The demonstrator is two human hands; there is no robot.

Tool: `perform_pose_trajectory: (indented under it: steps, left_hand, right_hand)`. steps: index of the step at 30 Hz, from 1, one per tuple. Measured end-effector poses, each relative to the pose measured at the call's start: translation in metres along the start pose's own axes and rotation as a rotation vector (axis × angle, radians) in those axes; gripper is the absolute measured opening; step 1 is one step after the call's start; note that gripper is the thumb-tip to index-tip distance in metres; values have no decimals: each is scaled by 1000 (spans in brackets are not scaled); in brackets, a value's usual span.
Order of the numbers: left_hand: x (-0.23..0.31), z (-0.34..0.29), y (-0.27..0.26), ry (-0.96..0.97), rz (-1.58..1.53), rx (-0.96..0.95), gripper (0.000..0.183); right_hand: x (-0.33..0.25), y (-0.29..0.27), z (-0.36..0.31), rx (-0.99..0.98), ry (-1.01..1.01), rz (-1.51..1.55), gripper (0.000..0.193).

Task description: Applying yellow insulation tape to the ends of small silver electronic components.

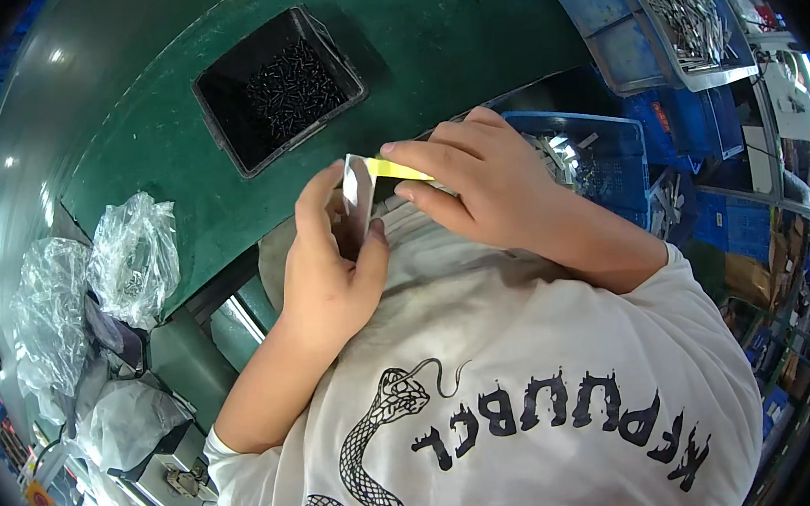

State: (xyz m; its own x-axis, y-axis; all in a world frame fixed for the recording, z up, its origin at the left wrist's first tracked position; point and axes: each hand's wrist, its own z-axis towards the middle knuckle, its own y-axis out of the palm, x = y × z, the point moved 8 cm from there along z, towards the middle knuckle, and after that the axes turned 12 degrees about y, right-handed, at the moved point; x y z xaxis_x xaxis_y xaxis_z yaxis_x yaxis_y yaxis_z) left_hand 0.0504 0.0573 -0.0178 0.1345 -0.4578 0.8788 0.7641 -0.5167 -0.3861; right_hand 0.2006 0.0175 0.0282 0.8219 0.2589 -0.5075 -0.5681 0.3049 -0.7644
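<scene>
Your L hand (330, 274) grips a flat, shiny, rectangular plate (358, 194) (material unclear) by its edges, near-upright before you, prob. to steady it; R hand (490, 183) pinches a bright yellow flat strip (402, 169) at plate's top, likely for control. Beyond, on green tabletop (434, 38): black plastic bin (226, 95) w/ small black parts (290, 91), prob. for easy reach.
</scene>
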Motion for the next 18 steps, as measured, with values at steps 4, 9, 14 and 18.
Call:
perform_pose_trajectory:
  steps: [4, 9, 14, 18]
  left_hand:
    - [3, 1, -5, 101, 95, 5, 58]
    - [-3, 0, -4, 54, -12, -13, 54]
    - [-22, 3, -2, -305, -576, 117, 54]
    - [-32, 4, 0, -348, -832, 61, 52]
  right_hand:
    - [-2, -1, 0, -25, -21, 15, 44]
    - [-9, -4, -4, -29, -143, -17, 48]
    - [-6, -1, -4, -110, -121, -39, 51]
    - [3, -2, -2, -76, -72, 60, 52]
